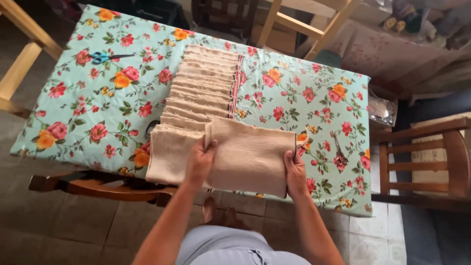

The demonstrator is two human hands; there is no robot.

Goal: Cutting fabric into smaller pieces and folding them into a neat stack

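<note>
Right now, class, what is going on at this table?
A person stands at a table covered with a flowered cloth and holds a folded beige cloth with both hands: the left hand grips its left edge, the right hand its right edge. It sits at the near end of a row of overlapping beige cloths running up the middle of the table. Blue-handled scissors lie at the far left, and a smaller pair of scissors lies to the right.

the folded beige cloth (250, 157) hides both palms; the wooden chair (431, 162) is cut off at the right edge.
</note>
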